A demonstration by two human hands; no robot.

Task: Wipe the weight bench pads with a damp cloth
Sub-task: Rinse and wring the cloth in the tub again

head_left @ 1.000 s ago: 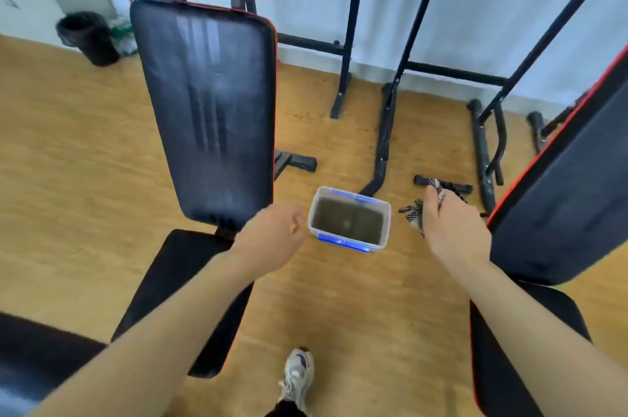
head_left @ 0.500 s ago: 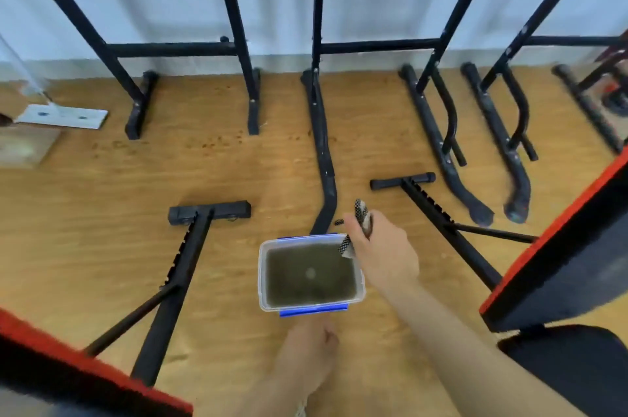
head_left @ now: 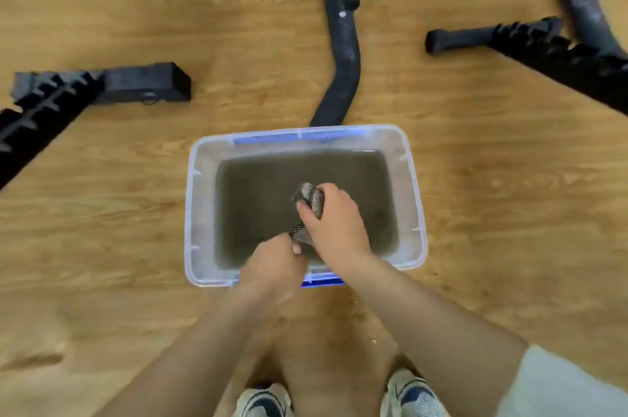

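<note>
Presently, a clear plastic tub sits on the wooden floor at the centre of the frame; its rim is unbroken on all four sides, with a blue clip on the far edge and another on the near edge. The curved black tube from the top centre ends right at the far rim; contact there cannot be confirmed. A black bench foot lies in the upper left, well apart from the tub; a second foot with a notched bar lies in the upper right, also apart. Bare floor runs along both long sides of the tub. Two shoes stand at the bottom edge, near the tub's near rim.

The tub holds murky grey-brown water. The cloth is over the middle of the tub, bunched into a twisted roll; it is grey with a black-and-white checked border; it appears to be at the water's surface, though blur leaves that uncertain. The right hand grips the upper part of the roll, fingers curled round it. The left hand crosses the near rim and pinches the lower end of the cloth between thumb and curled fingers.
</note>
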